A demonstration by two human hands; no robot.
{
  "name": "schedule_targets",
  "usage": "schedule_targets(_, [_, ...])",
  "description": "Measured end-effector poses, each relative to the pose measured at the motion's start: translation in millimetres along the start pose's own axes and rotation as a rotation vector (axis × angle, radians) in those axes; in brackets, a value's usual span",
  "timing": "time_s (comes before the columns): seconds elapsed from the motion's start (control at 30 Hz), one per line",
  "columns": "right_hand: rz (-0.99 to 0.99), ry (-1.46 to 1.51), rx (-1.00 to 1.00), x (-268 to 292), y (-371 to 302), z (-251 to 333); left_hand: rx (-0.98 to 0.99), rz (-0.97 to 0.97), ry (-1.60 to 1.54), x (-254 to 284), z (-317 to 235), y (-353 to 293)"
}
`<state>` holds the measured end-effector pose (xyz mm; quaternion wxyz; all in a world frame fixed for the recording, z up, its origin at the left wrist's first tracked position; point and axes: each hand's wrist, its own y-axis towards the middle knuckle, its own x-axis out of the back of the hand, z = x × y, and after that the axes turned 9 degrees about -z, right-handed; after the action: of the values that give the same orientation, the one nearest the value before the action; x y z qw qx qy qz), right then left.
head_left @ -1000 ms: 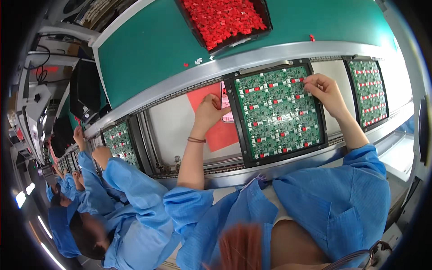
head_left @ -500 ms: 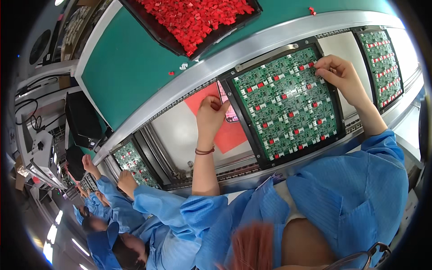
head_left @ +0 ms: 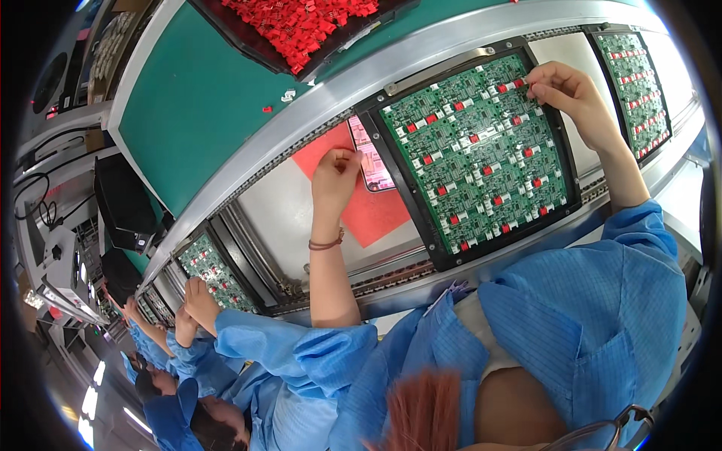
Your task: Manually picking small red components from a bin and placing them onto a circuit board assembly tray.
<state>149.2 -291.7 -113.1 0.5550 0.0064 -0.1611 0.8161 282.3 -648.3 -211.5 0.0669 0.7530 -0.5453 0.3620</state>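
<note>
My right hand (head_left: 575, 101) is at the upper right corner of a green circuit board panel (head_left: 481, 177) in a black frame. Its thumb and forefinger are pinched beside a red connector (head_left: 517, 84); whatever may be between the fingertips is too small to make out. More red and white connectors stand in rows across the panel. Left of the frame, my left hand (head_left: 336, 180) hovers with curled fingers and thumb together, anything in them hidden. Right beside those fingertips lies a phone with a pink screen (head_left: 370, 158), partly under the frame's edge, above a red sheet (head_left: 376, 218).
A black tray heaped with red connectors (head_left: 297, 26) rests on the green bench (head_left: 180, 135) beyond the conveyor rail (head_left: 421, 56). A loose red connector (head_left: 267, 110) and a white one (head_left: 288, 95) lie there. Framed panels (head_left: 635, 90) flank mine. Co-workers' hands (head_left: 199, 301) work at left.
My left hand has shifted slightly left, away from the frame, uncovering more of the phone. My right hand stays at the panel's corner. A co-worker's second hand has appeared near the left panel.
</note>
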Motion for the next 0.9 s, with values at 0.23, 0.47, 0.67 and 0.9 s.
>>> schedule_targets(0.23, [0.018,-0.018,0.026,-0.5,-0.8,-1.4,0.044,-0.077,0.062,-3.5,-9.5,-5.2])
schedule_targets(0.47, [0.021,-0.034,0.01,-3.2,-1.3,-0.8,0.056,-0.068,0.019,-0.7,1.2,-0.1])
schedule_targets(0.67, [0.016,-0.046,0.065,-7.4,0.6,-3.2,0.007,0.14,-0.003,6.8,-0.2,-3.7])
schedule_targets(0.9, [0.017,-0.121,0.093,-5.5,0.6,-7.1,0.059,-0.016,-0.105,2.4,2.0,-0.2])
